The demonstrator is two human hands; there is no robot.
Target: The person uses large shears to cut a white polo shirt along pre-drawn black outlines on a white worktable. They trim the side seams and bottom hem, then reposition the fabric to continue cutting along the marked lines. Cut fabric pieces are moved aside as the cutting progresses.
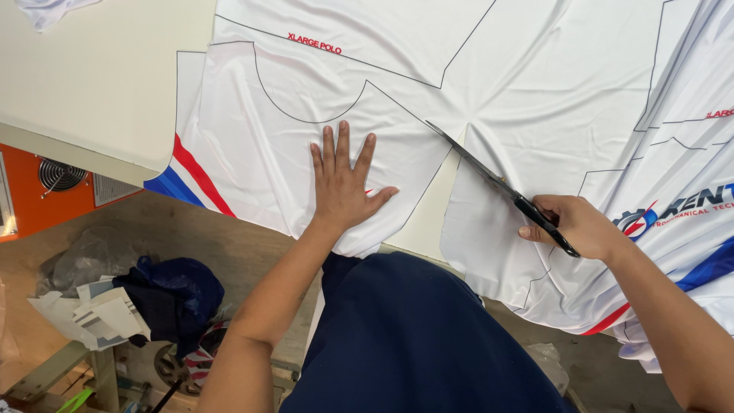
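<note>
- Two hands work one sheet of white fabric [535, 115] spread over a cream table [92, 84] and hanging off its near edge.
- The left hand [342, 182] lies flat, fingers spread and gripping nothing, pressing the fabric down just below a printed neckline curve.
- The right hand [577, 226] is closed around the black handles of the scissors [497, 183]; the blades point up and left along a printed black outline, with a slit already open behind them.
- The fabric looks thin, light and limp, probably slick: it puckers around the blade tip and folds where it hangs.
- It likely slides and stretches easily, so a flat palm close beside the cut line holds it better than a pinch.
- Red and blue stripes [191, 176] mark the hanging edge on the left.
- Below the table sit an orange machine [46, 191] and a pile of scraps [153, 298].
</note>
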